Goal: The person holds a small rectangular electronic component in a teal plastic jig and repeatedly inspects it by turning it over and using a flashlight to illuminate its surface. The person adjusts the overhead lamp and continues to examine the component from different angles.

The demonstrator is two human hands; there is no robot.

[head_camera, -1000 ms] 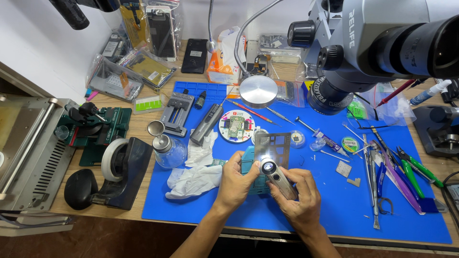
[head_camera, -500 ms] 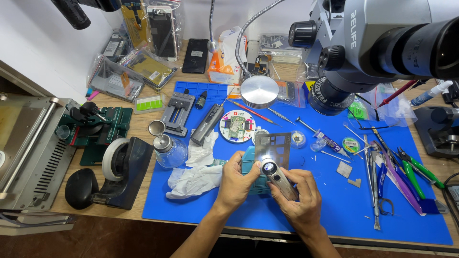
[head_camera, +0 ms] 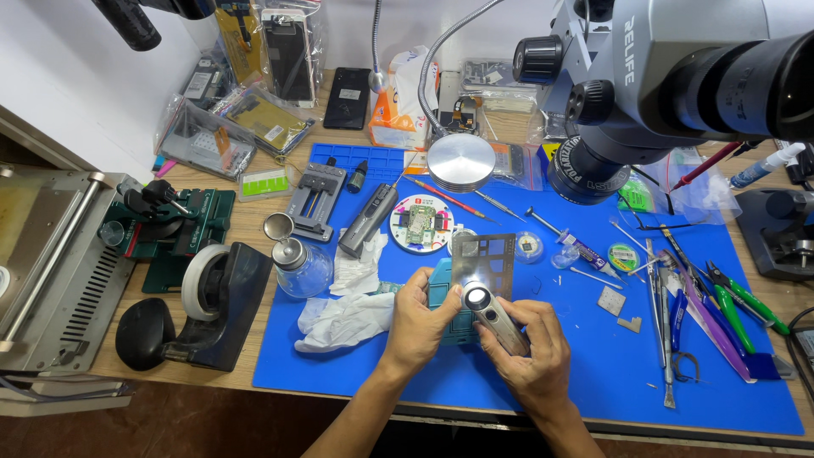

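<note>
1. Left hand [head_camera: 421, 318] — fingers curled, thumb and fingertips pinching the left edge of a teal rectangular holder plate [head_camera: 440, 293] that lies on the blue rubber work mat [head_camera: 593, 373]; the plate sits near the mat's middle, partly hidden by both hands.
2. Right hand [head_camera: 536, 360] — fingers wrapped closed around a silver cylindrical pen-shaped tool [head_camera: 496, 318] with a round lit tip; the tip points up and away from the person, over the holder plate.
3. Thin grey metal stencil sheet [head_camera: 485, 259] with cut-out windows — rests just behind the tool tip, overlapping the teal plate's far edge.
4. Crumpled white cloth [head_camera: 343, 315] — on the mat, just left of the left hand.
5. Clear glass dispenser bottle with metal cap [head_camera: 297, 263] — left of the cloth, at the mat's edge.
6. Round white dish holding a small green circuit board [head_camera: 421, 224] — behind the hands, near the stencil.
7. Black tape dispenser with a white roll [head_camera: 212, 297] — on the wooden bench, left of the mat.
8. Grey stereo microscope head [head_camera: 670, 76] — overhangs the upper right.
9. Row of tweezers, screwdrivers and green-handled pliers [head_camera: 704, 305] — along the mat's right side, well apart from the hands.
</note>
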